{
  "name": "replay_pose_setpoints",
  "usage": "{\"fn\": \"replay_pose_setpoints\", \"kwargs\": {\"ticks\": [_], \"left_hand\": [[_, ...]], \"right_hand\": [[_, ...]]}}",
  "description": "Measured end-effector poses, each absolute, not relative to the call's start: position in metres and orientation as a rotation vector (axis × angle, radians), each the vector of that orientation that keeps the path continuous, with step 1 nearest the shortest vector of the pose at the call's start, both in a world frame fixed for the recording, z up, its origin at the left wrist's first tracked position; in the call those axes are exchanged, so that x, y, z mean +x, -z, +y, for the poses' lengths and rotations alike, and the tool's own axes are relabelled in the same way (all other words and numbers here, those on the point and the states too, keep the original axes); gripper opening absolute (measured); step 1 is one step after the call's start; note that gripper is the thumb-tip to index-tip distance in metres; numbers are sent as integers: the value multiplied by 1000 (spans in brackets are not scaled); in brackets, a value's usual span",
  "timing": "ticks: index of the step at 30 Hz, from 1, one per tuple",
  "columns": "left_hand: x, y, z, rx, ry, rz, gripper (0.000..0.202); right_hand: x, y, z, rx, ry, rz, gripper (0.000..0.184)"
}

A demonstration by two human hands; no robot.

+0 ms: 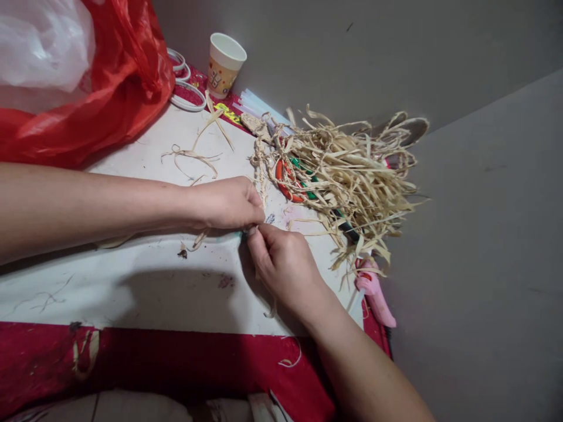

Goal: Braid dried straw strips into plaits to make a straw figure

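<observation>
My left hand (231,202) and my right hand (285,261) meet over the white board, fingers closed in a pinch with the tips touching or nearly so. A thin raffia strand seems to be between them, mostly hidden by the fingers. A raffia end (201,238) pokes out below my left wrist. Just beyond my left fingers lies a braided length of raffia (260,161), running up toward a large heap of dry raffia strips (352,181). Red-and-green handled scissors (285,180) sit partly buried in that heap.
A red plastic bag (132,76) fills the upper left. Near the wall stand a paper cup (225,64), white rings (189,97) and translucent sticks (259,105). A pink glue gun (376,293) lies at the right edge of the white board (176,299). Red cloth (153,357) shows in front.
</observation>
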State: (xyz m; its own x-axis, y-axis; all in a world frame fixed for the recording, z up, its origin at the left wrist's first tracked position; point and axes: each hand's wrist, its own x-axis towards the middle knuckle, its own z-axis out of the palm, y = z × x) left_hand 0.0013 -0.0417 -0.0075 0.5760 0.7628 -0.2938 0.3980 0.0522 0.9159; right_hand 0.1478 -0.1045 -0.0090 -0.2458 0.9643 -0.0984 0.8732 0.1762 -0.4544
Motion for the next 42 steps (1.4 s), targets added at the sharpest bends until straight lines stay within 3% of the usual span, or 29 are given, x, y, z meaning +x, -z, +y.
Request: {"fn": "replay_pose_setpoints", "kwargs": {"ticks": [3,6,12,15,19,29,36,42], "left_hand": [[1,9,-41,1562,-339,989,18],[0,7,-39,1469,-300,915,14],[-3,2,-33,1337,-233,788,21],[-4,3,-30,1338,-244,737,22],[-5,3,-30,1356,-220,734,22],[-7,1,-29,1497,-233,778,13],[-8,-2,-30,1665,-171,855,15],[-4,-9,-37,1434,-40,837,12]], "right_hand": [[146,-1,-112,-1714,-556,-2439,30],[153,-16,-117,-1506,-808,-2472,36],[177,-19,-94,-1498,-731,-1778,30],[176,-4,-80,-1498,-1095,-1670,24],[170,9,-78,-1455,-1562,-1605,34],[172,5,-72,-1368,-1896,-1317,40],[168,13,-72,-1409,-1832,-1246,37],[164,13,-75,-1547,-1725,-1250,24]]}}
